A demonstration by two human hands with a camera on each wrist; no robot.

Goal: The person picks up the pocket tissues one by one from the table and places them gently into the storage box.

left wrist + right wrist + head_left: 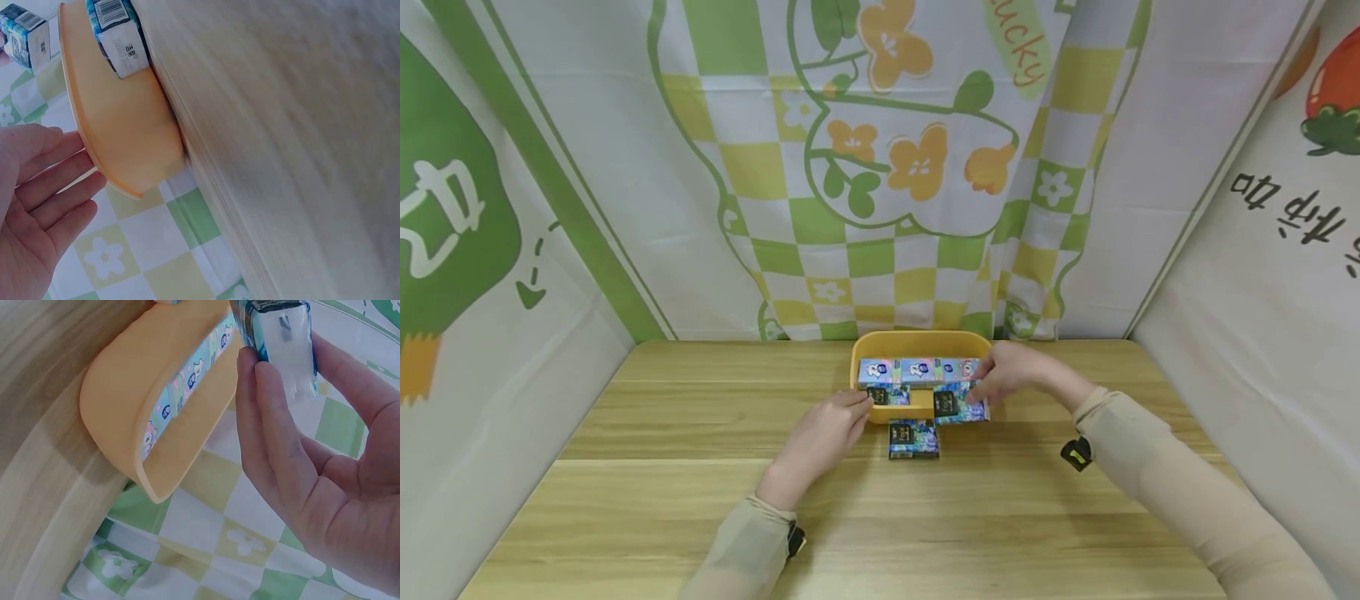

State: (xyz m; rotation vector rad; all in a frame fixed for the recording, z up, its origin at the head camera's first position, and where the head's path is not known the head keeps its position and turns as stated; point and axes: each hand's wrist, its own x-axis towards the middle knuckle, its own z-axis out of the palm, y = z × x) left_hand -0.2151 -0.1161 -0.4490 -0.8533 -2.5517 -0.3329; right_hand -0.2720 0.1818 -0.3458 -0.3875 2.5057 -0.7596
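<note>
A blue-and-black box (951,405) is held above the yellow basket (921,340).

I see a curtained tabletop booth (700,275).
A checkered back curtain (917,217), green-printed left curtain (452,225) and lettered right curtain (1277,292) wall in the wood-grain tabletop (662,492); I can't tell what building holds it.

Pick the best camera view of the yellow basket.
Head: it shows most of the yellow basket and the packs inside. Left wrist catches its outer wall and rim, partly behind a box; right wrist, one end and part of the inside. Both wrist views crop it.
</note>
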